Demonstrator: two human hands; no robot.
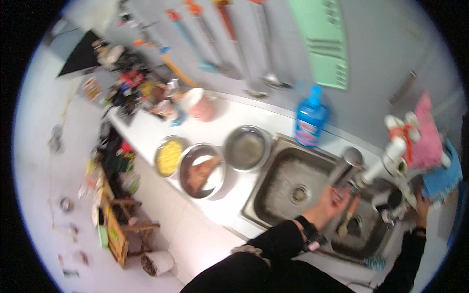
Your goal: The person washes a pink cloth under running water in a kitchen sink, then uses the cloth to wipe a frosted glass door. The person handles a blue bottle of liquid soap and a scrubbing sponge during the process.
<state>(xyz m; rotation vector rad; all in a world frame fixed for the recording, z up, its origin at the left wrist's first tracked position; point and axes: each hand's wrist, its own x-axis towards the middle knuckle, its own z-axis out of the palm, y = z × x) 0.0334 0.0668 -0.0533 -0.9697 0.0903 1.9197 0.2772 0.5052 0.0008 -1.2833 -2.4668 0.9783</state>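
Note:
Over the divider of a double stainless steel sink [256, 199] is my left hand [335, 201], palm up near the metal faucet [346, 166]; blur hides whether it holds anything. At the right, my right hand [422, 208] reaches beside a blue cloth [443, 175], its fingers partly hidden, and its grip cannot be made out. A long-handled utensil [352, 208] lies in the smaller basin. Left of the sink stand a metal bowl of cloudy liquid [249, 148], a metal bowl with a brown piece of food [201, 175] and a bowl of yellow food pieces [169, 157].
A blue pump bottle [311, 121] stands behind the sink. White pipes [384, 164] and a pink cloth [427, 139] are at the right. Ladles [269, 51] and a green board [326, 44] hang on the wall. A white bin [161, 262] and a wooden stool [119, 234] stand below.

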